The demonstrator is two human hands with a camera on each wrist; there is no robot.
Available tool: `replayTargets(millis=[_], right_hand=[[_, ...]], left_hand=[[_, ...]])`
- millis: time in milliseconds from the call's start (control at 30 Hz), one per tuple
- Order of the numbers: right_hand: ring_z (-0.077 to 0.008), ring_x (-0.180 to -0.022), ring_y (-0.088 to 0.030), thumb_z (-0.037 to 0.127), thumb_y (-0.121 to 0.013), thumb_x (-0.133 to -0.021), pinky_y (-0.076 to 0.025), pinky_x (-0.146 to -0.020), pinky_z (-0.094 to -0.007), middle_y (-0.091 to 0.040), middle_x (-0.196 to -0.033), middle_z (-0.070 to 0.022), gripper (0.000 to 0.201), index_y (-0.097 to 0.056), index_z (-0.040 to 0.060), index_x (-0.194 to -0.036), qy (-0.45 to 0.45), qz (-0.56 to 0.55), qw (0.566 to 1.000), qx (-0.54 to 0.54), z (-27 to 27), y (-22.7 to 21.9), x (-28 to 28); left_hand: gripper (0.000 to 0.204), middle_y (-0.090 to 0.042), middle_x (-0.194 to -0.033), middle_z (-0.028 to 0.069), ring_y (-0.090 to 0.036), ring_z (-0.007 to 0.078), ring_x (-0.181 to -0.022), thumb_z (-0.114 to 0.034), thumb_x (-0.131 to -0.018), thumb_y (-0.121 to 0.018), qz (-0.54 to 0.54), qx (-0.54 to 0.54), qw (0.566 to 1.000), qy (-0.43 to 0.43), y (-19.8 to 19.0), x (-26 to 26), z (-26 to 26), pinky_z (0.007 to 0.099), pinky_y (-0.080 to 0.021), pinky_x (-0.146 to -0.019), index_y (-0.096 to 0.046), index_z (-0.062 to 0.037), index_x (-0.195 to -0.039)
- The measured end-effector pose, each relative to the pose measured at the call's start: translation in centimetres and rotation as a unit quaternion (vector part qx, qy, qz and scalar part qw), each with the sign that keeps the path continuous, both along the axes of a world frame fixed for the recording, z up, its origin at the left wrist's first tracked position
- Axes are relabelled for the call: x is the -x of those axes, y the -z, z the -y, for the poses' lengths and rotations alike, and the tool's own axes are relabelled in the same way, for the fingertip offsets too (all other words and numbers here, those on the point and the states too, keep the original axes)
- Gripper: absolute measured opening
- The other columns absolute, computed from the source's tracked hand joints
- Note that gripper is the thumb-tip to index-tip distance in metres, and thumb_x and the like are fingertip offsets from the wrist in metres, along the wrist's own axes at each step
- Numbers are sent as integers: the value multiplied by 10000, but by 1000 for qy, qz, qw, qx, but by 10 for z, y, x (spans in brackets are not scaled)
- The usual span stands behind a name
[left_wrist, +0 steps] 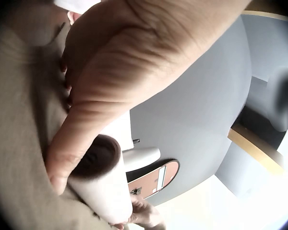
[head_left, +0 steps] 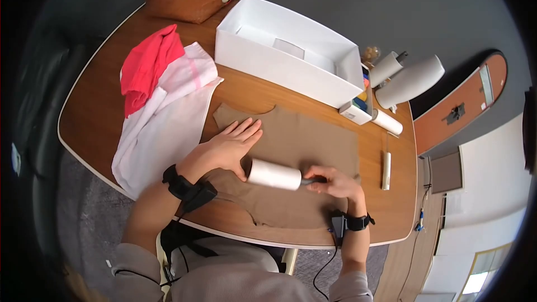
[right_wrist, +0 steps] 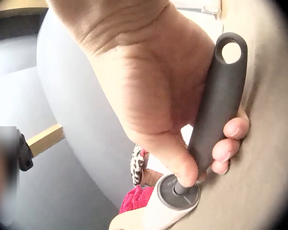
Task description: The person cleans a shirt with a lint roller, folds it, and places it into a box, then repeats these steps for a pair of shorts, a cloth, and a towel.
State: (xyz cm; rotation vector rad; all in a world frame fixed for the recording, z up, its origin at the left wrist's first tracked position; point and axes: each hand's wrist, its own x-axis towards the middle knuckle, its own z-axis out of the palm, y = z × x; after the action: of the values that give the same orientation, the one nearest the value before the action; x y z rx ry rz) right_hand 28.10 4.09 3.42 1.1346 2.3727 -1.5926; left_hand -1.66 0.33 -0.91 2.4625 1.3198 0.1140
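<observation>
A brown garment (head_left: 313,140) lies spread on the wooden table. My right hand (head_left: 334,183) grips the dark grey handle (right_wrist: 216,100) of a lint roller, fingers curled round it. The roller's white paper cylinder (head_left: 275,174) rests on the fabric, pointing toward my left hand. Flat on the garment, my left hand (head_left: 226,146) presses with fingers spread forward. Its thumb (left_wrist: 62,165) lies beside the open end of the roller (left_wrist: 103,191) in the left wrist view. In the right wrist view, a grey end cap (right_wrist: 180,194) shows where handle meets roll.
Pink and white clothes (head_left: 162,128) lie to the left, with a red cloth (head_left: 151,67) on top. Behind stands a white box (head_left: 279,75), and a brown bag (head_left: 193,0) at the back left. Small rolls (head_left: 387,122) and another thin roller (head_left: 386,170) are at the right.
</observation>
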Motion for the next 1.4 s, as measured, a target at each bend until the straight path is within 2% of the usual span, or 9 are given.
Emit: replayTargets(millis=[433,567,633,667,900,1033,1200,1300,1400], right_hand=[[-261,-787,-536,127,-646,-738,-411,-670,-323,-555,-823,-84,240,-568,36,-947,-286,-45,957,25,15,-9,-12],[-163,-763,-546,72,-658,-736,-426,-668,-282,-568,-815,-47,205,-579,26,-920,-87,-94,992,-17,-2,-20,-45],[-102,-758,-527,34,-655,-733,-424,-658,-248,-576,-817,-26,184,-575,9,-897,93,-77,993,10,-6,-16,-60],[-78,-756,-510,26,-647,-738,-424,-657,-229,-576,-804,-19,176,-572,10,-897,101,-37,993,-49,-10,-16,-62],[-151,-777,-527,68,-653,-739,-426,-689,-265,-569,-836,-56,188,-576,24,-905,76,-48,995,-51,-11,8,-66],[-166,-810,-518,65,-670,-709,-403,-731,-271,-545,-820,-52,211,-583,15,-895,-93,3,995,22,-4,-4,-70],[-250,-777,-544,134,-676,-696,-422,-668,-311,-559,-812,-83,236,-613,33,-900,-203,-13,979,27,6,4,-84],[-235,-752,-550,140,-680,-694,-428,-655,-306,-559,-793,-79,241,-622,30,-900,-260,-59,963,45,4,8,-97],[-171,-754,-550,124,-696,-703,-427,-643,-283,-569,-774,-73,241,-617,3,-897,-148,-160,975,49,-1,7,-116]], left_hand=[[1083,-101,-1410,207,-96,334,-1312,-385,-510,-767,22,28,999,-2,-5,0,0,404,-144,-1066,-195,53,-1318],[1086,-94,-1413,205,-88,329,-1315,-376,-509,-768,22,29,999,2,-5,1,0,398,-131,-1070,-188,53,-1321],[1090,-96,-1413,205,-90,332,-1314,-373,-506,-769,25,27,999,3,-6,1,-1,400,-132,-1069,-186,51,-1322],[1098,-94,-1413,205,-93,333,-1313,-373,-501,-770,27,30,999,2,-5,1,-1,401,-136,-1068,-179,48,-1325],[1097,-101,-1413,200,-92,327,-1314,-375,-498,-776,7,30,1000,1,-6,0,-1,414,-154,-1064,-187,53,-1319],[1108,-95,-1411,212,-93,348,-1310,-400,-500,-766,-7,34,999,5,-11,-3,-2,410,-146,-1065,-179,55,-1322],[1134,-92,-1413,210,-97,349,-1309,-399,-475,-776,-22,40,999,7,-15,-6,-5,428,-186,-1050,-178,59,-1323],[1139,-74,-1417,210,-78,349,-1313,-396,-482,-777,-26,56,998,4,-19,-10,-4,430,-168,-1053,-163,51,-1331],[1135,-57,-1419,211,-60,349,-1316,-399,-493,-776,-25,64,998,14,-18,-11,-6,438,-154,-1054,-158,38,-1339]])
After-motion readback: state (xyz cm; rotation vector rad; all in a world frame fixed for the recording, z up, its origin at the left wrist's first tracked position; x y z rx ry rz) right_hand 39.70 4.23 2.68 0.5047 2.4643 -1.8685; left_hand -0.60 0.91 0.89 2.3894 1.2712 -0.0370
